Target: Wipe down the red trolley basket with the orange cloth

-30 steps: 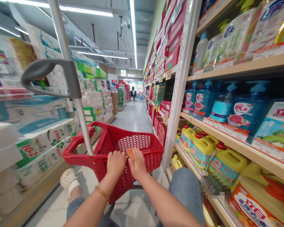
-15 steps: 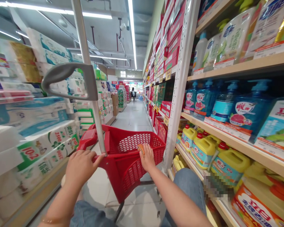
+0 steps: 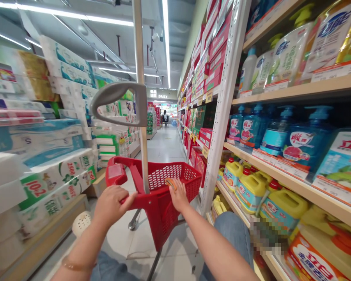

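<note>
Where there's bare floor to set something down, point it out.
Bare floor lies beyond the red basket, between paper packs and red boxes; another patch, between basket and pale clog. The bottle shelves are crowded.

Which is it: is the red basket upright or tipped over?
Upright: the red basket has its opening facing up and its legs below.

The red plastic shopping cart [image 3: 155, 208] has rows of little holes. The looped plastic handle [image 3: 140, 106] is plain grey, the small cloth [image 3: 171, 182] orange, the chunky plastic jugs [image 3: 252, 185] yellow.
</note>
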The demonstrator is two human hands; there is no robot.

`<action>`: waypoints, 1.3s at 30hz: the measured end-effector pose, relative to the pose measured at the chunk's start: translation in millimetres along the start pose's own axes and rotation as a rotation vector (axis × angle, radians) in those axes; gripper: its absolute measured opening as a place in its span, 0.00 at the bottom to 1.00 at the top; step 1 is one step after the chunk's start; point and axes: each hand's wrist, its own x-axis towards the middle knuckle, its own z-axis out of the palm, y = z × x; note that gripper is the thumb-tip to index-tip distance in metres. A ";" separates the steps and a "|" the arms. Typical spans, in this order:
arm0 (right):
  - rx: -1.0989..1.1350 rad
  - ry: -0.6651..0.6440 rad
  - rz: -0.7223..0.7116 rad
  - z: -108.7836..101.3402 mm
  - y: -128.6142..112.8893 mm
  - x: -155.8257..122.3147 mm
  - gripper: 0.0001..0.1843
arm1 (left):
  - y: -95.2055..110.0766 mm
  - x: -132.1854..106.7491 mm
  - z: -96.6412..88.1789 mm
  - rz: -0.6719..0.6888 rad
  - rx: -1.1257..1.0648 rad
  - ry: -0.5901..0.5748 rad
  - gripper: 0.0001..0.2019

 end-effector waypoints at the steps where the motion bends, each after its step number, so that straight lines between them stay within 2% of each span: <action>1: 0.015 0.009 0.051 1.4 -0.8 2.3 0.26 | 7.3 0.1 3.6 -0.036 0.037 0.067 0.21; 4: 0.113 0.044 0.069 3.4 -14.3 0.6 0.26 | 37.7 2.4 12.9 -0.099 0.104 0.195 0.21; 7: 0.227 0.049 -0.076 -9.3 -23.6 -8.2 0.25 | 56.7 6.5 12.6 -0.079 0.073 0.193 0.20; 9: 0.258 0.005 -0.163 -24.7 -19.4 -11.3 0.24 | 56.0 9.4 9.1 0.028 -0.043 0.100 0.20; 11: 0.254 -0.037 -0.172 -38.4 -10.2 -9.9 0.23 | 50.0 11.8 7.5 0.133 -0.165 0.014 0.20; 13: 0.244 -0.039 -0.112 -44.7 -3.7 -6.7 0.23 | 47.0 13.9 10.8 0.111 -0.184 0.041 0.21; 15: 0.254 0.011 -0.044 -42.5 -6.0 -6.8 0.23 | 51.6 15.5 18.2 0.011 -0.116 0.140 0.22; 17: 0.283 0.101 -0.019 -35.6 -18.4 -13.8 0.25 | 63.8 16.9 26.3 -0.060 -0.041 0.211 0.22; 21: 0.378 0.356 0.032 -30.6 -58.2 -43.3 0.27 | 99.3 21.8 34.2 -0.080 0.045 0.223 0.20; 24: 0.297 0.389 0.009 -46.6 -81.9 -60.7 0.29 | 126.1 28.0 34.7 -0.108 0.056 0.176 0.19; 27: 0.184 0.304 -0.115 -77.3 -87.9 -62.3 0.29 | 141.1 34.2 34.1 -0.078 0.012 0.062 0.19; 30: 0.146 0.176 -0.263 -111.7 -75.3 -54.5 0.24 | 130.2 41.1 29.6 0.037 -0.083 -0.027 0.21; 32: 0.104 0.084 -0.330 -129.7 -64.3 -49.9 0.23 | 109.0 47.2 24.4 0.074 -0.105 -0.023 0.20; 33: 0.073 0.061 -0.342 -135.7 -60.7 -48.3 0.23 | 97.0 50.5 21.7 0.038 -0.061 -0.013 0.19; 36: -0.050 0.066 -0.333 -138.2 -64.8 -44.5 0.24 | 71.6 59.0 16.2 -0.117 0.061 -0.080 0.19; 39: -0.155 0.061 -0.368 -123.5 -86.6 -40.3 0.27 | 76.4 63.0 15.5 -0.180 0.143 -0.140 0.21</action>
